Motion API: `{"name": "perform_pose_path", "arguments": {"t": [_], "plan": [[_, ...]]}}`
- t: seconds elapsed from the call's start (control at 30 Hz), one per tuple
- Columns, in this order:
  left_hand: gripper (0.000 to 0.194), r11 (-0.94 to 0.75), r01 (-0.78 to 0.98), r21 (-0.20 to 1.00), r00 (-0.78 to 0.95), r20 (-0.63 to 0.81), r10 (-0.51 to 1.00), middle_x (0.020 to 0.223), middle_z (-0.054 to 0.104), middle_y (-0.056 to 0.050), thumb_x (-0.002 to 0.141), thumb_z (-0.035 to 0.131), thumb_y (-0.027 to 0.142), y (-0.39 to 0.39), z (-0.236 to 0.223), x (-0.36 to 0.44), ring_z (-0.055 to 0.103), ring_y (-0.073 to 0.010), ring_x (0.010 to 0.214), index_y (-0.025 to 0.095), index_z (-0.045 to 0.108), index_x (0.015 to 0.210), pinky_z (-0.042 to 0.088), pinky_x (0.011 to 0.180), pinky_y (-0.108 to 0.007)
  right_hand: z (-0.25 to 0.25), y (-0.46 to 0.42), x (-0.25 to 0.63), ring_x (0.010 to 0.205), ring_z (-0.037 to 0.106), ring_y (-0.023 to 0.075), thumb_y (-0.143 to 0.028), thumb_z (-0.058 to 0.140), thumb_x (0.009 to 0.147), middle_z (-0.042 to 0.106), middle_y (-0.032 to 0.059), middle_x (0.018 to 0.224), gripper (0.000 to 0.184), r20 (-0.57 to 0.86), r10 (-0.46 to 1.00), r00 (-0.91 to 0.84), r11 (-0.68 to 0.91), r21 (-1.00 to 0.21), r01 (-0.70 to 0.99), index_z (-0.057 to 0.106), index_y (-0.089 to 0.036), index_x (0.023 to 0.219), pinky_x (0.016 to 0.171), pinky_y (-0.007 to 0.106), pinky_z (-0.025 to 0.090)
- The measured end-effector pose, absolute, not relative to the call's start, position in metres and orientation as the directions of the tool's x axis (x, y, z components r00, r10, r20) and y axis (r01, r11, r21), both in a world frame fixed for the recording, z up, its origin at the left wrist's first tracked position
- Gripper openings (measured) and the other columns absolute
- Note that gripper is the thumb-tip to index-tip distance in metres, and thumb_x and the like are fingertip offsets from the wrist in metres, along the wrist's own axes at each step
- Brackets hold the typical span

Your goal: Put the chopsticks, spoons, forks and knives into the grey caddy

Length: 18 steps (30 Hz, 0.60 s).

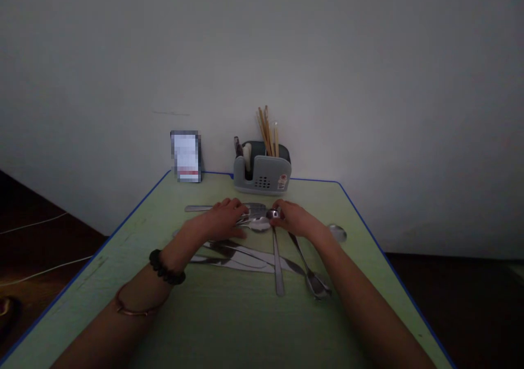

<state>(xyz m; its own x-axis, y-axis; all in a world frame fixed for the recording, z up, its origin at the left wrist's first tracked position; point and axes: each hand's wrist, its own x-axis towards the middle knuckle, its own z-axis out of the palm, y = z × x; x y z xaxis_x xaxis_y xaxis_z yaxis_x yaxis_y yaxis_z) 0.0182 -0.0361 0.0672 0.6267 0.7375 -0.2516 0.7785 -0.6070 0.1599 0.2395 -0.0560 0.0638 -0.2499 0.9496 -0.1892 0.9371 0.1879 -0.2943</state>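
A scatter of metal cutlery (254,257), spoons and knives, lies on the green table (229,325). My left hand (223,219) rests palm down on the far end of the pile, fingers curled over the handles of several pieces. My right hand (297,220) is beside it, with fingers pinched on the bowl of a spoon (273,214). One long handle (278,262) runs toward me from between the hands. My left wrist wears a dark bead bracelet and a thin bangle.
A grey cutlery holder (262,172) with wooden chopsticks (268,131) stands at the table's far edge against the wall. A small card stand (186,156) sits to its left. A lone spoon (338,232) lies at the right. The table has blue edges (368,232).
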Motion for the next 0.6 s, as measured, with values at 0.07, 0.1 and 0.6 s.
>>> {"name": "perform_pose_path", "arguments": {"t": [0.07,0.1,0.6], "plan": [[0.071,-0.582,0.796,0.166,0.601,-0.334,0.726,0.142,0.038,-0.013,0.073,0.064,0.049,-0.044,0.067,0.02,0.036,-0.0324,0.129,0.025,0.039,0.136,0.031,0.103,-0.047,0.06,-0.052,0.242,0.08,0.061,0.0159,-0.024,0.06,0.084,0.068,0.0093,0.093,0.022,-0.188,0.951,-0.245,0.182,-0.299,0.937,0.059,-0.014,0.103,0.067,0.023,0.039],[0.078,-0.571,0.803,0.17,0.588,-0.373,0.717,0.147,0.032,-0.013,0.072,0.064,0.052,-0.048,0.068,0.022,0.03,-0.0341,0.133,0.026,0.034,0.14,0.028,0.105,-0.05,0.06,-0.049,0.245,0.078,0.061,0.0159,-0.023,0.058,0.084,0.068,0.0091,0.091,0.018,-0.185,0.954,-0.234,0.174,-0.295,0.94,0.06,-0.014,0.1,0.065,0.023,0.039],[0.103,-0.556,0.811,0.181,0.58,-0.369,0.726,0.154,-0.006,-0.012,0.069,0.05,0.075,-0.041,0.039,0.027,-0.005,-0.0368,0.141,0.025,0.008,0.148,0.004,0.109,-0.06,0.078,-0.053,0.285,0.09,0.065,0.0215,-0.015,0.071,0.068,0.069,0.0133,0.103,0.031,-0.384,0.913,-0.14,0.085,-0.156,0.984,0.067,-0.012,0.098,0.071,0.025,0.046]]}}
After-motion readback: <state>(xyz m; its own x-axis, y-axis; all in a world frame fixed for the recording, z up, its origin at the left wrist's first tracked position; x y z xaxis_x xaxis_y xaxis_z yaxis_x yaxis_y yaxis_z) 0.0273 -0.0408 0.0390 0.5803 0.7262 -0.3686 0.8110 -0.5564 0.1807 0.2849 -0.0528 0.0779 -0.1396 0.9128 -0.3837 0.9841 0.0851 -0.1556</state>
